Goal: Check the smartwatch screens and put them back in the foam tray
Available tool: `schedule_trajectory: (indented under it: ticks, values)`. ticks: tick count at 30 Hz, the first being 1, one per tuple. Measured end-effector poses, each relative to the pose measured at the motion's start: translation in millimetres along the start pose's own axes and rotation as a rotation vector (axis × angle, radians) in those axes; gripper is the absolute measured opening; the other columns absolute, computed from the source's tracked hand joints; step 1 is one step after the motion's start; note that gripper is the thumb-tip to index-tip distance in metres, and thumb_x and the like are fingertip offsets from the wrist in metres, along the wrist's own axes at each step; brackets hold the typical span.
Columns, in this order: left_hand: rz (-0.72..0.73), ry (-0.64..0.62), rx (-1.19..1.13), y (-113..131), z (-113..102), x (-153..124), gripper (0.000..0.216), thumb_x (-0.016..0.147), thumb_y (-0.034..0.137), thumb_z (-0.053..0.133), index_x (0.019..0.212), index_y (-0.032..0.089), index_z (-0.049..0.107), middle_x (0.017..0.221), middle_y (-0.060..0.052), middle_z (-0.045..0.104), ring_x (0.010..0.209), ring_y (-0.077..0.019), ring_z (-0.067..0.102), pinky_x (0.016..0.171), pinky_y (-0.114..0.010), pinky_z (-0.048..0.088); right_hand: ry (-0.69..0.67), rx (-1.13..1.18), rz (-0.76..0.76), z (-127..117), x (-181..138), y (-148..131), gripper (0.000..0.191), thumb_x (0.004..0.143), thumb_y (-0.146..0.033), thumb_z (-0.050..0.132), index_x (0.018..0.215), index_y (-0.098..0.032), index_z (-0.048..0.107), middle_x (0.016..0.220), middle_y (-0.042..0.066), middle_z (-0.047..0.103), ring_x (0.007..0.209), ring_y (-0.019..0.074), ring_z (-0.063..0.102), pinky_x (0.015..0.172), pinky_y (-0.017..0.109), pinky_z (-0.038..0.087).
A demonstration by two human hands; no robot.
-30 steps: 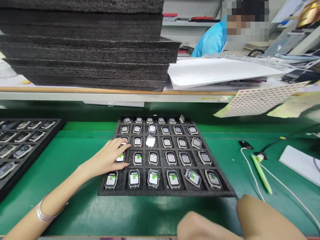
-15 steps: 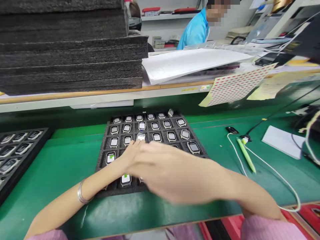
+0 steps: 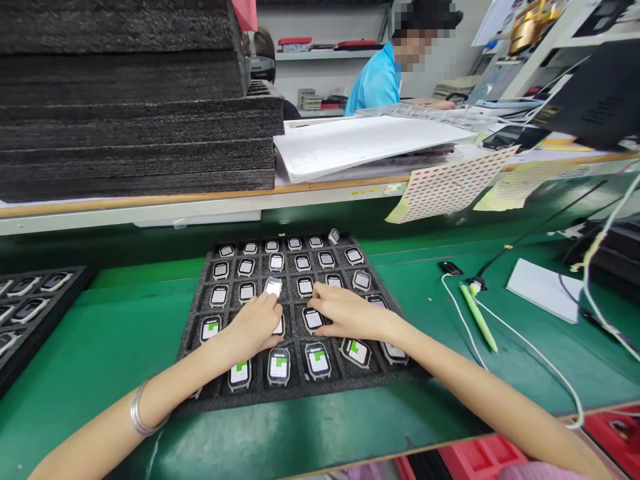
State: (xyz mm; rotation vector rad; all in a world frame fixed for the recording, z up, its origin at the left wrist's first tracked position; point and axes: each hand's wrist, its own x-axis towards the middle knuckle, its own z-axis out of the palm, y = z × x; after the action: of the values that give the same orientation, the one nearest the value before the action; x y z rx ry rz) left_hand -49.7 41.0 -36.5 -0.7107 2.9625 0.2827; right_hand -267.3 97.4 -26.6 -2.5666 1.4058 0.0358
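A black foam tray (image 3: 220, 402) holds rows of square smartwatch heads without straps, several with lit white and green screens. My left hand (image 3: 253, 323) reaches over the tray's middle, its fingers bent and its thumb low around a watch (image 3: 280, 327) that it largely hides. Those fingertips also meet the lower edge of a tilted, bright-screened watch (image 3: 273, 287). To the right, my right hand (image 3: 347, 312) has index finger and thumb at the upper and lower edges of another watch (image 3: 313, 319), which sits in its compartment.
Another foam tray of watches (image 3: 75, 287) lies at left. A green pen (image 3: 480, 319), white cable (image 3: 463, 303) and white paper pad (image 3: 545, 290) are at right. Stacked black foam (image 3: 140, 133) and papers (image 3: 370, 143) rest on the shelf. A person in blue (image 3: 375, 80) is behind it.
My right hand, blurred across the tray before, has moved back to the right and come down on a watch. My left hand stays near the bright watch. The view has shifted slightly.
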Motion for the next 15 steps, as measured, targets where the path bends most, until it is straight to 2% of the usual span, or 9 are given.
schedule_trajectory:
  ticks: [5,7,9,11,13,15]
  values:
    - [0.007,0.010,-0.034,1,7,-20,0.022,0.076,0.018,0.068,0.091,0.011,0.055,0.100,-0.014,0.057,0.096,-0.0309,0.054,0.082,-0.042,0.046,0.021,0.012,0.000,8,-4,-11,0.037,0.072,-0.030,0.081,0.097,-0.009,0.063,0.098,0.013,0.053,0.087,0.0276,0.055,0.073,0.036,0.049]
    - [-0.003,0.040,-0.142,-3,11,-25,0.021,0.079,0.021,0.066,0.094,0.012,0.055,0.099,-0.012,0.056,0.093,-0.0286,0.055,0.080,-0.041,0.047,0.072,0.079,0.021,9,-6,-11,0.037,0.071,-0.027,0.082,0.099,-0.010,0.063,0.106,0.015,0.054,0.095,0.0303,0.055,0.080,0.039,0.048]
    - [-0.016,0.083,-0.351,-11,13,-27,0.024,0.081,0.027,0.064,0.099,0.016,0.055,0.103,-0.010,0.056,0.093,-0.0268,0.055,0.081,-0.042,0.048,0.129,0.232,0.056,8,-6,-9,0.039,0.072,-0.027,0.081,0.103,-0.012,0.063,0.114,0.015,0.056,0.103,0.0319,0.054,0.088,0.043,0.045]
    - [-0.042,0.144,-0.652,-19,10,-24,0.031,0.081,0.031,0.064,0.107,0.019,0.054,0.108,-0.009,0.057,0.095,-0.0247,0.057,0.084,-0.042,0.048,0.174,0.522,0.126,3,-3,-5,0.043,0.075,-0.030,0.078,0.110,-0.014,0.061,0.102,0.012,0.063,0.095,0.0288,0.060,0.086,0.043,0.048]
    - [-0.083,0.221,-1.028,-24,1,-17,0.036,0.080,0.031,0.066,0.111,0.019,0.053,0.105,-0.008,0.061,0.094,-0.0227,0.060,0.086,-0.040,0.048,0.205,0.947,0.194,-5,3,-4,0.051,0.077,-0.033,0.075,0.118,-0.012,0.055,0.082,0.006,0.066,0.077,0.0239,0.065,0.073,0.038,0.053]
    - [-0.127,0.317,-1.381,-25,-13,-9,0.037,0.078,0.029,0.068,0.111,0.018,0.054,0.102,-0.008,0.065,0.095,-0.0219,0.061,0.087,-0.037,0.048,0.259,1.366,0.211,-14,10,-6,0.057,0.076,-0.033,0.075,0.123,-0.012,0.051,0.084,0.006,0.065,0.071,0.0213,0.066,0.062,0.032,0.055]
